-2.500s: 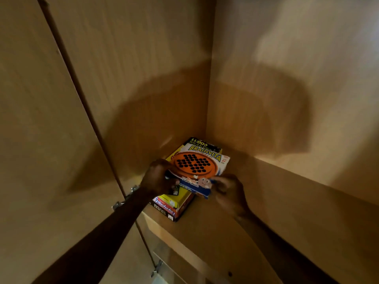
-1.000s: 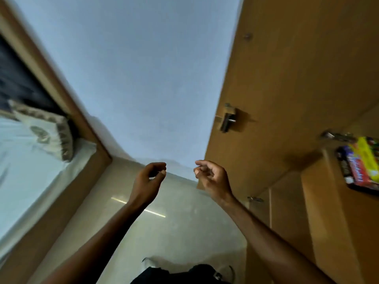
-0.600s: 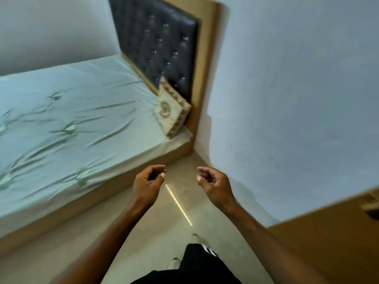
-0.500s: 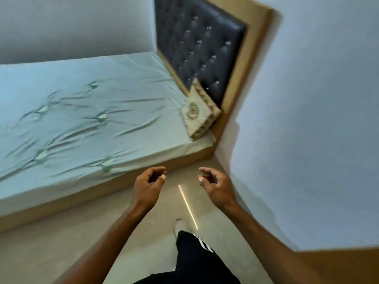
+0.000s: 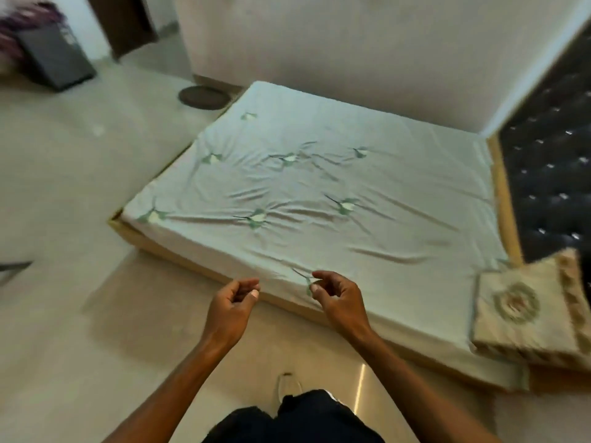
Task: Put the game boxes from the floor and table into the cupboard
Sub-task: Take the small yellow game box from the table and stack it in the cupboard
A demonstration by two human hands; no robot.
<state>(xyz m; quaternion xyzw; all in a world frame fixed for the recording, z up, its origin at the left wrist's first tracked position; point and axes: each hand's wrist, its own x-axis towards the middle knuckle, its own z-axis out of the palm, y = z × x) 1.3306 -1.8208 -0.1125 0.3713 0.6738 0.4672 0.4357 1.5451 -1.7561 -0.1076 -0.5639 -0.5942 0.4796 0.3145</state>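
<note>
No game box and no cupboard show in the head view at this moment. My left hand hangs in front of me over the floor, fingers loosely curled, holding nothing. My right hand is level with it, a hand's width to the right, over the near edge of the bed, fingers also loosely curled and empty. The two hands do not touch.
A low bed with a pale green sheet fills the middle, a patterned cushion at its right end below a dark tufted headboard. A dark box and a round dark mat lie far left on the pale floor.
Both hands let go of the game box on the cupboard shelf and came away empty. The view has swung left from the cupboard, past the wall, to the bed and floor.
</note>
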